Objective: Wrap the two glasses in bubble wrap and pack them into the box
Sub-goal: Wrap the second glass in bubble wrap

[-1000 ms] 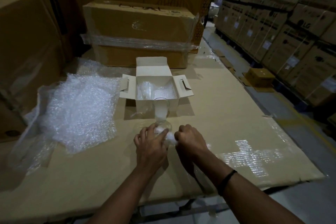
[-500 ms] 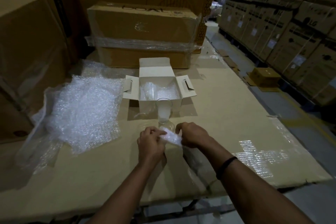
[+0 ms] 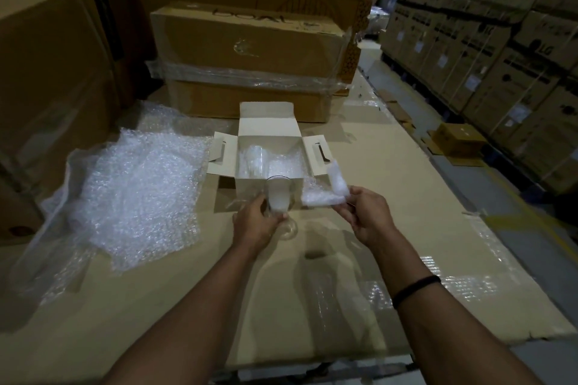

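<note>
A clear stemmed glass (image 3: 279, 201) with white wrap stuffed inside stands just in front of the small white box (image 3: 269, 147). My left hand (image 3: 255, 222) grips its bowl and stem from the left. My right hand (image 3: 366, 212) pinches a strip of bubble wrap (image 3: 325, 191) that stretches from the glass out to the right. The box is open with its flaps spread. Inside it stand another clear glass (image 3: 255, 159) on the left and some bubble wrap (image 3: 286, 167) on the right.
A big pile of bubble wrap (image 3: 137, 197) lies left of the box on the cardboard-covered table (image 3: 391, 228). Large cartons (image 3: 247, 59) stand behind the box and at the left. Stacked boxes (image 3: 500, 40) line the aisle on the right.
My hands rose from the glass's base. The right hand has pulled the bubble wrap strip out to the right while the left has moved up onto the glass.
</note>
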Demonstrator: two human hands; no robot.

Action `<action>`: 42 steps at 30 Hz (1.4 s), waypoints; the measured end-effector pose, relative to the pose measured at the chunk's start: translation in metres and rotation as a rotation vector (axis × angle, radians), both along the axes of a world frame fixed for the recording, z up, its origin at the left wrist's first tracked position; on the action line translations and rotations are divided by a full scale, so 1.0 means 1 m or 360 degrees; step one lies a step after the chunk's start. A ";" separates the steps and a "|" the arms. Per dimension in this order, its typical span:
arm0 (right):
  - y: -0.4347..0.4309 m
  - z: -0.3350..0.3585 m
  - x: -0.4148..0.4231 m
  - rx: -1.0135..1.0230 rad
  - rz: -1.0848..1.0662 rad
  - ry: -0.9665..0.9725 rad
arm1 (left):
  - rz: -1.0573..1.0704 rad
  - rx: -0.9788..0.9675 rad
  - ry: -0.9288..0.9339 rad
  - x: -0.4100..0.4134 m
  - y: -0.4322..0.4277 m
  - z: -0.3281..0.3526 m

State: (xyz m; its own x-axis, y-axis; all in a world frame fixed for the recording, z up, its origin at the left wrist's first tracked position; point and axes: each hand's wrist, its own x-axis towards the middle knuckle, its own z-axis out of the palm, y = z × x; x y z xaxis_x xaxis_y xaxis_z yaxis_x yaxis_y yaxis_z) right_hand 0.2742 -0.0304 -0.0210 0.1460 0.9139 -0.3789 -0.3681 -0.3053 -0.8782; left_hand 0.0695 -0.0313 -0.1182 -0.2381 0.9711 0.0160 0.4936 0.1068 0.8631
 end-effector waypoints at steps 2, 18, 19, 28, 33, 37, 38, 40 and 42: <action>0.005 0.003 -0.007 0.0050 0.0124 0.0158 | 0.0010 0.0067 0.0094 -0.001 0.000 -0.006; 0.059 0.010 -0.062 0.1367 0.1339 -0.2945 | 0.0017 0.0070 0.0115 -0.001 0.006 -0.010; 0.062 0.015 -0.063 0.1297 0.1471 -0.2943 | 0.0019 0.0042 0.0103 0.000 0.006 -0.011; 0.060 0.040 -0.074 0.0829 0.1852 -0.2718 | -0.0006 0.0098 0.0161 -0.002 0.004 -0.007; 0.055 0.024 -0.089 0.0961 0.1240 -0.2881 | -0.0004 0.0125 0.0169 -0.001 0.003 -0.005; 0.053 0.011 -0.092 0.1066 0.1207 -0.2608 | 0.0014 0.0066 0.0178 0.000 0.003 -0.004; 0.056 0.012 -0.090 0.1018 0.1280 -0.2529 | 0.0024 0.0056 0.0184 0.000 0.004 -0.005; 0.062 0.016 -0.082 0.0999 0.1387 -0.2403 | 0.0041 0.0055 0.0198 0.001 0.005 -0.004; 0.063 0.022 -0.074 0.1141 0.1353 -0.2288 | 0.0018 0.0072 0.0212 0.002 0.005 -0.002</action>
